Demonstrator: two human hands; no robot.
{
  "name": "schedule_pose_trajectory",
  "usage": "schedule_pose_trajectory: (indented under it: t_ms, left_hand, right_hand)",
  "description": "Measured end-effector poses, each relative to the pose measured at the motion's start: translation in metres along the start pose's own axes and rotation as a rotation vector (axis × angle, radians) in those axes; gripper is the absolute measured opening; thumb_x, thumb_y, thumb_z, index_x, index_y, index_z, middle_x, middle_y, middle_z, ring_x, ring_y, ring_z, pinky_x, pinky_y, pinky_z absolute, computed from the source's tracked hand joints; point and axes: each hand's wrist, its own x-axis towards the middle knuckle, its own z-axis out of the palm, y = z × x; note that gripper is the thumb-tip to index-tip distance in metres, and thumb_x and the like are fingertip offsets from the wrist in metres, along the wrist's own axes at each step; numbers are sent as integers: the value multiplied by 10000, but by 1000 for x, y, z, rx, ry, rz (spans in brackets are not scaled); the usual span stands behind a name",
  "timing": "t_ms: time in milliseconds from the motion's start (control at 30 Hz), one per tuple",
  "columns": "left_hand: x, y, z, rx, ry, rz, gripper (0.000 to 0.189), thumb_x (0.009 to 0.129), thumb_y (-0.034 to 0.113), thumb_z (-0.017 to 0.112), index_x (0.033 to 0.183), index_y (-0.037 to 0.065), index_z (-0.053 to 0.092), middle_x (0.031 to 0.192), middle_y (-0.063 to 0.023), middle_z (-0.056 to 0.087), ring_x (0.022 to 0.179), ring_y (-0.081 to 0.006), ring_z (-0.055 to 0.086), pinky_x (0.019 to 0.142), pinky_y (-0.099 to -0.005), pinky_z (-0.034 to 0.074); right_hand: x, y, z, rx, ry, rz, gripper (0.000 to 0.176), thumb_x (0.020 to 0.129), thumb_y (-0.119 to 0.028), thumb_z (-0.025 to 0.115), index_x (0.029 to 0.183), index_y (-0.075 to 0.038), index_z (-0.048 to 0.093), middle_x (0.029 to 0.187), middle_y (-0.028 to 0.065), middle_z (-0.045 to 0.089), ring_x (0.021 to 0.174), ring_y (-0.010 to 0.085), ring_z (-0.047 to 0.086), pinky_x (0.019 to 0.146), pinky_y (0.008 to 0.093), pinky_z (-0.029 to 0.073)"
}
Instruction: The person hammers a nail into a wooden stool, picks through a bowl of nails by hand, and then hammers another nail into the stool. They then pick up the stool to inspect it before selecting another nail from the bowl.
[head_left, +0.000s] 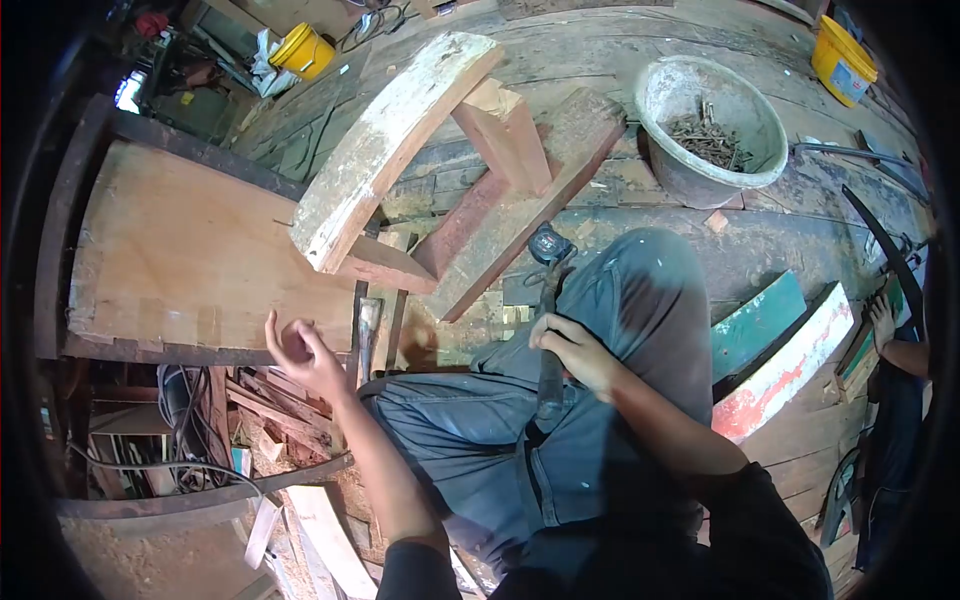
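A: What are your two hands doing?

B: Your right hand (580,352) is wrapped around the handle of a hammer (548,298), in front of your bent leg (665,275). The hammer's head points away from you, towards the wood. Your left hand (308,360) is raised, its fingers loosely bent and spread apart, by the near edge of a flat wooden panel (190,250). I can't tell whether it touches that edge.

A: And where is the wooden frame (395,150) from you?

B: Just ahead, past the hammer. You have two thick planks there, with two short blocks between them. The upper plank has worn white paint, and its near end is close to the panel.

A: What's on your right?

B: Ahead on that side, a round tub (672,182) holds thin brown pieces, too small to name surely. Beside your leg lie a green board (765,310) and a red-and-white board (785,365). Further right, another person's hand (882,322) rests on wood.
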Motion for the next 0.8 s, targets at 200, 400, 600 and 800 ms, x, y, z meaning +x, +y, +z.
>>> schedule_pose_trajectory:
  t_ms: [200,400,600,800]
  left_hand:
    - [-52,60,30,-169,-408,399,588,854,-101,601,1423,-18,478,910,-97,645,737,-136,577,708,-269,507]
    - [-82,63,120,-75,-1051,240,700,811,-54,693,1454,134,490,995,-66,733,711,-202,675,670,-335,546]
    - [-115,14,182,237,-1291,88,742,826,27,726,1478,243,445,1045,-73,762,727,-245,720,678,-377,550]
    - [-149,-21,199,408,-1258,170,711,822,129,664,1483,256,433,1049,-78,755,906,-364,721,759,-502,558]
  right_hand:
    - [-1,-1,2,10,-7,16,146,1003,-211,503,994,-104,602,936,-43,555,768,35,494,613,222,415]
    - [7,14,2,-6,17,-132,170,1009,-248,552,1023,-83,591,838,-7,582,682,73,551,554,248,465]
    - [1,5,3,68,-3,-47,181,1024,-263,568,1032,-83,583,836,-5,590,658,71,547,539,245,459]
    - [2,5,0,117,-53,11,138,1029,-247,555,1046,-112,580,845,-23,551,716,60,532,554,257,442]
